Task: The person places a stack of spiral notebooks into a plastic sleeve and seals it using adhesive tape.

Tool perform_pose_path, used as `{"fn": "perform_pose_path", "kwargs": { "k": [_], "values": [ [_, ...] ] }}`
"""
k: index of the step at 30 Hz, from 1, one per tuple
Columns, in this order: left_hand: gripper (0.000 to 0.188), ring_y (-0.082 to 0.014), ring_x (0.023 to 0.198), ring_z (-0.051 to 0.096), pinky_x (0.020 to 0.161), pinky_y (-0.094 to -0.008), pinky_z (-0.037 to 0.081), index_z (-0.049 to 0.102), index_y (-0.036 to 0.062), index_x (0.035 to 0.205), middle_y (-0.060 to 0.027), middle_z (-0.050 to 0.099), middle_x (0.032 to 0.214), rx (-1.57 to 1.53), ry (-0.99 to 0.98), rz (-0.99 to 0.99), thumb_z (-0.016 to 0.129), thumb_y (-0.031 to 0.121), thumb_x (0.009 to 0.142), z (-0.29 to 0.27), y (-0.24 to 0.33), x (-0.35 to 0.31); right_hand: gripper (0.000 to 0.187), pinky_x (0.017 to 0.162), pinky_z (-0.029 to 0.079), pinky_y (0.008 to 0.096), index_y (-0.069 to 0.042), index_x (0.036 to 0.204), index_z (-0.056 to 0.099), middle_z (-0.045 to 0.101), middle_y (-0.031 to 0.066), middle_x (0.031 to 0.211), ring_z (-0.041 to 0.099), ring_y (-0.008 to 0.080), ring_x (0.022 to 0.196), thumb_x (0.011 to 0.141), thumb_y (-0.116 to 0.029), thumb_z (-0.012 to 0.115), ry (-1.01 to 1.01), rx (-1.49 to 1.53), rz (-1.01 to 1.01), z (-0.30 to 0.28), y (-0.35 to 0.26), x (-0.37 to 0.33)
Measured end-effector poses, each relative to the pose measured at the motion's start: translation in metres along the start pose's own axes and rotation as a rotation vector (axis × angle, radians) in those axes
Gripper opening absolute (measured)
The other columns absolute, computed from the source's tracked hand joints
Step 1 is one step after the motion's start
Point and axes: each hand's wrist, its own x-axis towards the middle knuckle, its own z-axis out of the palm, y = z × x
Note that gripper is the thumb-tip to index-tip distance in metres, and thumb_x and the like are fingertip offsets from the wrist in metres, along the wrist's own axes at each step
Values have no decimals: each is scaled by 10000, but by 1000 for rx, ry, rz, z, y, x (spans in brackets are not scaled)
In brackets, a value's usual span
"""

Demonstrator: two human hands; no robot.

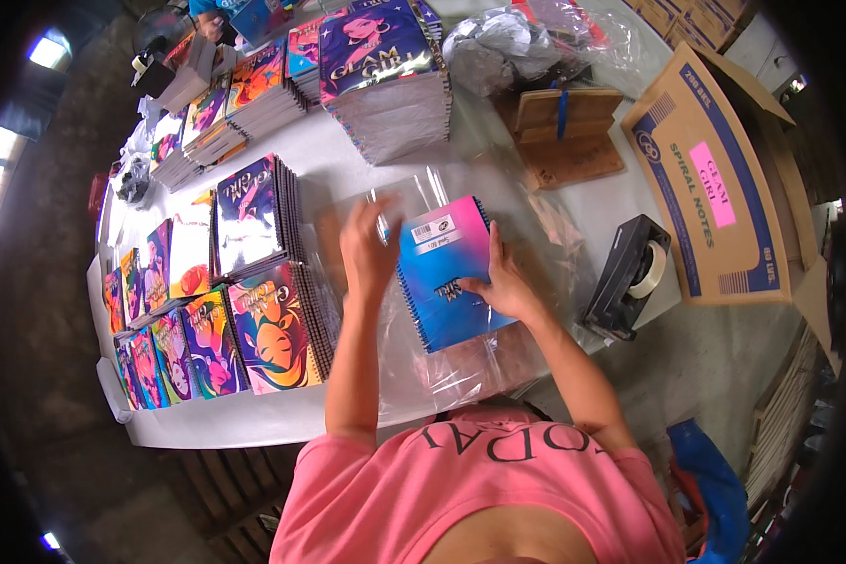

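Note:
A blue and pink spiral notebook [446, 305] with a white label lies tilted on clear plastic film [451, 371] in front of me. My right hand [506, 282] grips its right side, thumb across the cover and index finger along the edge. Just left of the notebook's upper corner, my left hand [368, 246] is raised and smeared by motion. A shiny, clear strip shows beside its fingers; whether they hold it, I cannot tell.
Stacks of colourful spiral notebooks [273, 320] fill the left, with a tall stack [390, 113] at the back. To the right stand a black tape dispenser [628, 277], a brown wooden stand [569, 141] and a cardboard box [667, 113]. Crumpled plastic [498, 47] lies behind. Another person's hand [214, 26] shows at far left.

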Motion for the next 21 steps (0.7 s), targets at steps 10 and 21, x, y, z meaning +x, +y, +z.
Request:
{"fn": "perform_pose_path", "kwargs": {
  "k": [10, 21],
  "values": [
    [895, -386, 1387, 175, 1109, -437, 231, 247, -23, 1419, -219, 171, 1503, -38, -510, -82, 752, 186, 711, 26, 24, -109, 897, 1061, 273, 501, 34, 1435, 137, 291, 309, 1409, 297, 488, 1288, 840, -462, 589, 347, -280, 185, -3, 20, -18],
    [884, -383, 1398, 139, 1120, -426, 195, 243, -16, 1426, -224, 156, 1507, -61, -516, -72, 739, 238, 740, 31, 19, -113, 712, 925, 428, 426, 23, 1400, 269, 523, 223, 1255, 564, 367, 1066, 842, -216, 642, 670, 244, 309, -23, 59, -68]
  ]
}}
